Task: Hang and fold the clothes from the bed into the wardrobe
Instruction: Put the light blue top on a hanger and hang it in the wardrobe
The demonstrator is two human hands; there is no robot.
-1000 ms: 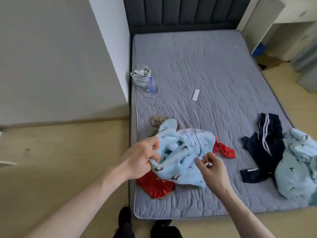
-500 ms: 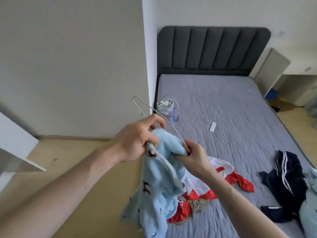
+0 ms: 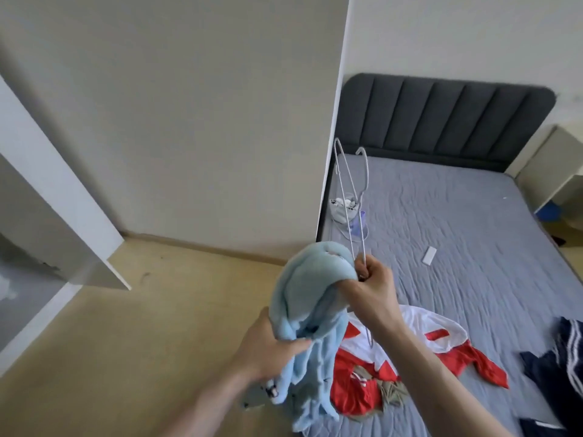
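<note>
A fluffy light-blue garment (image 3: 310,298) hangs in the air over the bed's near left corner. My left hand (image 3: 268,345) grips its bunched lower part. My right hand (image 3: 373,287) grips the thin white wire hanger (image 3: 348,197), whose frame sticks up and away from my fist; the garment's top is draped by that fist. On the grey mattress (image 3: 457,234) below lie a red-and-white garment (image 3: 419,348) and, at the right edge, a dark navy striped garment (image 3: 561,354).
A white wardrobe side panel (image 3: 189,121) stands left of the bed, with an open white door (image 3: 63,197) at far left. A small bag with a bottle (image 3: 345,208) and a white remote (image 3: 429,255) lie on the mattress. Dark headboard behind, wooden floor left.
I have lifted the blue garment and hanger off the bed. My left hand slid from the garment's top down to its lower part. The hanger swung upright.
</note>
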